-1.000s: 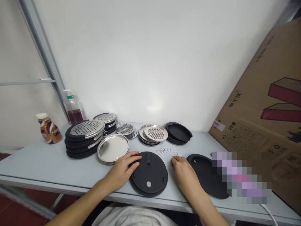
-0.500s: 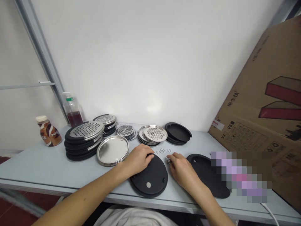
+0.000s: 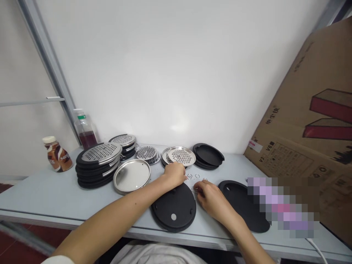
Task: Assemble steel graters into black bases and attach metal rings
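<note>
Black and flat, the disc (image 3: 173, 211) lies on the table (image 3: 49, 198) directly before the person, one face up. Being round, it is as long one way as another; a line from its pale dot (image 3: 173, 217), by the near rim, to its far rim runs straight away from the person toward the wall. Two small pegs stand on the face, one near each side.

The hands are apart. The left hand (image 3: 175, 174) is at the disc's far rim, its forearm crossing over the disc's left part, its fingers bent down toward the rings (image 3: 189, 176); the fingertips are mostly hidden, so I cannot tell whether they grip anything. The right hand (image 3: 209, 196) is just right of the disc, fingers curled and thumb drawn near them, with a small shiny bit (image 3: 194, 189) at the tips; whether it is pinched or only touched, I cannot tell.

More rings lie beyond the disc, to its right. Left of it are metal plates (image 3: 132, 176), then stacked graters (image 3: 100, 156); right of it, a black tray (image 3: 244, 207).
</note>
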A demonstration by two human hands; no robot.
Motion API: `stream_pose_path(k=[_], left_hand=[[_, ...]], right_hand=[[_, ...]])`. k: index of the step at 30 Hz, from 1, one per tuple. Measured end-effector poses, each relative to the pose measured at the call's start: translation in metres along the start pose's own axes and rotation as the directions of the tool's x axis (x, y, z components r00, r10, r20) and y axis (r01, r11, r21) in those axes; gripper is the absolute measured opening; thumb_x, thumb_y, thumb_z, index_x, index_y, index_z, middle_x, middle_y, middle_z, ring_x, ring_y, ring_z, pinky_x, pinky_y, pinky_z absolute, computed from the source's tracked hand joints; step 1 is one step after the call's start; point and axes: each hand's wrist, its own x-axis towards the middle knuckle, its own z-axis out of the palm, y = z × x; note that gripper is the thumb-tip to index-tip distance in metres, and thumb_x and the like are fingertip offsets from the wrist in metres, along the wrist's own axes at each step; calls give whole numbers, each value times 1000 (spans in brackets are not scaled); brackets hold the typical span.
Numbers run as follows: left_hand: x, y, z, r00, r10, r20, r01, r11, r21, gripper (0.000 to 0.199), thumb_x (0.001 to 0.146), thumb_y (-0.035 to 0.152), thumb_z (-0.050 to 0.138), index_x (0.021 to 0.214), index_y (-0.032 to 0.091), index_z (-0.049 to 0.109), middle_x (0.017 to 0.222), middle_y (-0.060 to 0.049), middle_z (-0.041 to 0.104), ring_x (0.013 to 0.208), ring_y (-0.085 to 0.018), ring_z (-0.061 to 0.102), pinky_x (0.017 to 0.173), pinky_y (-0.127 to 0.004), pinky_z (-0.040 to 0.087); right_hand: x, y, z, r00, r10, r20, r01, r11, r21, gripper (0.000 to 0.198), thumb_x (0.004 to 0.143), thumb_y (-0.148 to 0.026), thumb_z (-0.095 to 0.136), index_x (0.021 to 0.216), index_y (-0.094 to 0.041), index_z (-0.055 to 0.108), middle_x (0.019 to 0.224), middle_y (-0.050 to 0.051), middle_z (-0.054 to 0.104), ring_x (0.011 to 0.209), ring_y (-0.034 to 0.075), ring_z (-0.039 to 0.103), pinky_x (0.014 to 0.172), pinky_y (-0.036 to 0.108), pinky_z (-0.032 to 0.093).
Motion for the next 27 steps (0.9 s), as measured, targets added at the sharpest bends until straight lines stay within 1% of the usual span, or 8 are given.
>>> stream_pose_path(k=[5, 10, 13, 16, 20, 22, 24, 27], left_hand=[[-4, 5, -1, 998, 18, 64, -19, 1000, 13, 21, 87, 36, 68, 98, 20, 75, 102, -8, 74, 104, -26, 67, 92, -37, 51], [-3, 11, -3, 988, 6, 155, -15, 998, 55, 30, 95, 32, 60, 120, 16, 59, 121, -10, 62, 104, -23, 63, 88, -43, 54], [1, 14, -3, 988, 5, 155, -15, 998, 62, 31, 96, 31, 59, 123, 17, 58, 123, -9, 60, 104, -22, 63, 86, -42, 55], [-4, 20, -3, 994, 36, 99, -41, 998, 44, 24, 94, 29, 62, 114, 15, 64, 114, -10, 65, 100, -24, 65, 86, -41, 54], [-33, 21, -7, 989, 147, -32, -148, 989, -20, 12, 89, 24, 65, 96, 18, 73, 99, -10, 72, 98, -27, 67, 87, -38, 51], [-54, 11, -10, 973, 210, -97, -217, 974, -59, 12, 90, 29, 65, 96, 22, 73, 104, -6, 72, 100, -24, 66, 88, -33, 49], [-75, -6, -11, 946, 243, -214, -272, 955, -121, 8, 89, 26, 66, 91, 21, 72, 98, -3, 72, 99, -22, 64, 89, -32, 48], [-99, -38, -6, 928, 208, -308, -284, 932, -226, 4, 86, 21, 69, 82, 21, 72, 88, -2, 71, 91, -21, 63, 84, -32, 49]], right_hand=[[2, -4, -2, 998, 53, 29, -52, 998, -32, 31, 72, -6, 54, 99, -19, 64, 88, 7, 65, 79, 19, 60, 67, 25, 35], [3, -5, -2, 997, 74, 33, -74, 997, -5, 30, 69, -5, 55, 95, -18, 64, 84, 6, 65, 77, 18, 58, 67, 25, 34], [3, -4, -2, 997, 73, 28, -73, 997, 11, 31, 69, -4, 54, 96, -17, 64, 81, 6, 64, 75, 18, 57, 67, 25, 34], [2, -3, -1, 999, 52, 8, -52, 998, 18, 27, 71, -5, 53, 93, -16, 64, 86, 7, 64, 75, 18, 57, 69, 25, 36], [0, -3, -3, 999, 41, -23, -41, 999, 24, 23, 72, -5, 51, 90, -16, 62, 91, 9, 63, 77, 18, 57, 70, 25, 36], [-1, -4, -5, 999, 38, -16, -37, 999, 20, 26, 72, -4, 50, 93, -16, 62, 88, 8, 64, 76, 18, 57, 69, 25, 36], [0, -4, -7, 999, 32, 4, -32, 999, 9, 31, 71, -2, 49, 96, -16, 61, 85, 7, 64, 74, 17, 57, 68, 25, 35], [4, -6, -9, 998, 31, 47, -29, 998, -47, 34, 70, -1, 50, 98, -17, 61, 84, 7, 65, 74, 18, 57, 65, 25, 32]])
